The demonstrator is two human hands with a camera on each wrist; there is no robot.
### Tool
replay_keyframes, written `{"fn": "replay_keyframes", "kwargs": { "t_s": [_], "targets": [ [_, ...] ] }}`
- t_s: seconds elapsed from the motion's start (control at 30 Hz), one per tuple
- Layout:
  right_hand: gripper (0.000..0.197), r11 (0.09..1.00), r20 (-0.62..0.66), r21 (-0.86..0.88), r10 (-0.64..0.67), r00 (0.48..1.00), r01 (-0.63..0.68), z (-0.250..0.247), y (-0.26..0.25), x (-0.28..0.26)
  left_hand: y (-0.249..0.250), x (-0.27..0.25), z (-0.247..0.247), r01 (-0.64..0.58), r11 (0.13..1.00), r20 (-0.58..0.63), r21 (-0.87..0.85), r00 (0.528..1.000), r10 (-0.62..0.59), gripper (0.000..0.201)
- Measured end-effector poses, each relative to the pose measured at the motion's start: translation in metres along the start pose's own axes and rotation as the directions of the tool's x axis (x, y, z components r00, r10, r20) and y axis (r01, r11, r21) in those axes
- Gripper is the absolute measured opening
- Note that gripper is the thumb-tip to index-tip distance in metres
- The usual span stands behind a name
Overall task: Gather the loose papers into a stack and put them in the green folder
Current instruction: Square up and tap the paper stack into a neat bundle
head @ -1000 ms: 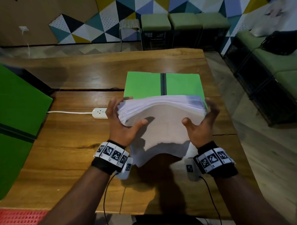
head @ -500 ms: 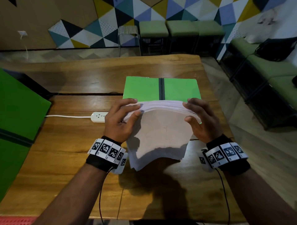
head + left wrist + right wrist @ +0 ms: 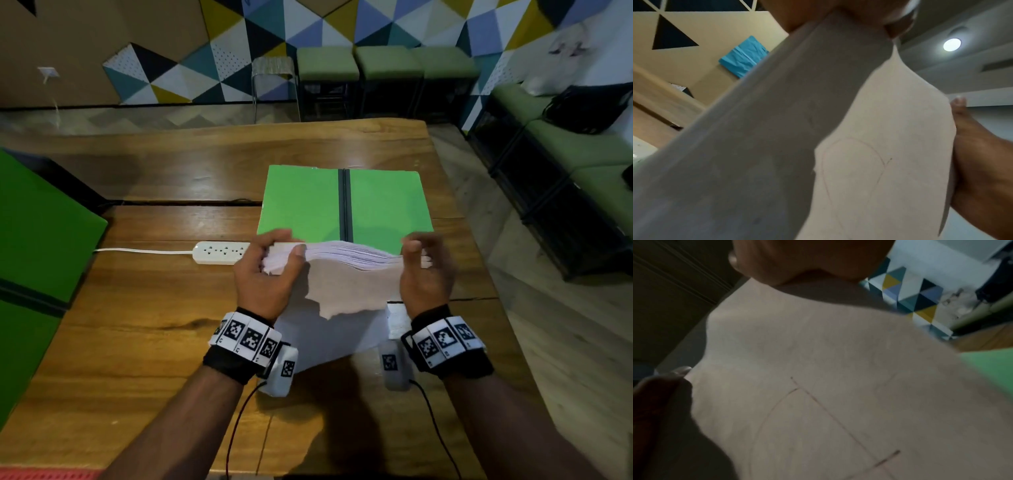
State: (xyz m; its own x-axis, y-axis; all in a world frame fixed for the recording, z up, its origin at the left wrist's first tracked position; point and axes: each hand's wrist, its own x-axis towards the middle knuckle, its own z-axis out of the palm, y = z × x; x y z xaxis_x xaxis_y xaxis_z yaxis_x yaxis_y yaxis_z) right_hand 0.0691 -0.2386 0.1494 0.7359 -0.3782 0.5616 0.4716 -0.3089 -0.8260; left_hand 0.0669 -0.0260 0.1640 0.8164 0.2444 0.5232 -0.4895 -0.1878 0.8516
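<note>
A thick stack of white papers [image 3: 346, 274] stands on its lower edge on the wooden table [image 3: 144, 342], leaning toward me. My left hand [image 3: 277, 257] grips its top left corner, thumb on the near face. My right hand [image 3: 419, 253] curls over the top right corner. The green folder [image 3: 301, 202] lies open and flat just behind the stack, its dark spine running down the middle. The left wrist view shows the paper stack [image 3: 869, 162] with my thumb on its edge. The right wrist view shows the paper stack [image 3: 818, 369] with pen lines on it and a strip of the green folder [image 3: 992, 366].
A white power strip [image 3: 219, 253] with its cable lies left of my left hand. A large green board or folder [image 3: 37, 226] stands at the table's left edge. Green stools [image 3: 387, 65] and a green bench [image 3: 582, 150] stand beyond the table's far and right sides.
The stack has come down and its top edge has tipped away from me. Both hands slid from the stack's sides up to its top corners.
</note>
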Motion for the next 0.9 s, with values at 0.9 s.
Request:
{"fn": "replay_keyframes", "kwargs": {
  "t_s": [0.9],
  "targets": [
    [0.049, 0.962, -0.232, -0.271, -0.094, 0.968, 0.028, 0.029, -0.027, 0.032, 0.009, 0.027, 0.006, -0.222, 0.972, 0.046, 0.073, 0.975, 0.219, 0.027]
  ]
}}
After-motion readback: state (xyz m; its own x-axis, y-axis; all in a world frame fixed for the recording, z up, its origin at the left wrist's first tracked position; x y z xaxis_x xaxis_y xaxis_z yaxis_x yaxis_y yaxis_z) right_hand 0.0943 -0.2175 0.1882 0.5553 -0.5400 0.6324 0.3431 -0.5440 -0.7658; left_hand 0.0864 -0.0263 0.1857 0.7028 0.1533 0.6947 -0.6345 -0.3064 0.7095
